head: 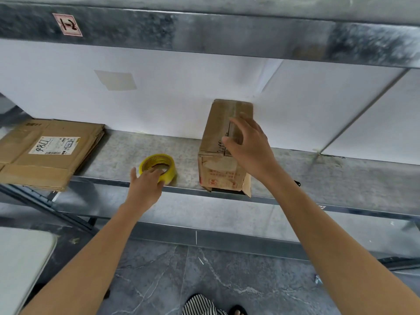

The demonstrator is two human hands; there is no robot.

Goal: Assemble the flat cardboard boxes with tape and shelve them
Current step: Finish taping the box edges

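A tall brown cardboard box (218, 169) stands on the metal shelf (127, 153), its near bottom flap hanging loose over the front edge. My right hand (247, 144) hovers over the box's top with fingers spread and relaxed, at or just above the cardboard. A yellow roll of tape (159, 165) lies flat on the shelf to the left of the box. My left hand (146, 181) rests on the roll, fingertips reaching into its hole, thumb held apart. A stack of flat cardboard boxes (47, 153) with a white label lies at the shelf's left end.
An upper metal shelf beam (204, 35) runs overhead. White panels (170, 96) back the shelf, and a thin diagonal brace (354, 112) stands at the right. A lower shelf (204, 214) sits beneath. A white surface (20, 264) juts in at lower left above the dark tiled floor.
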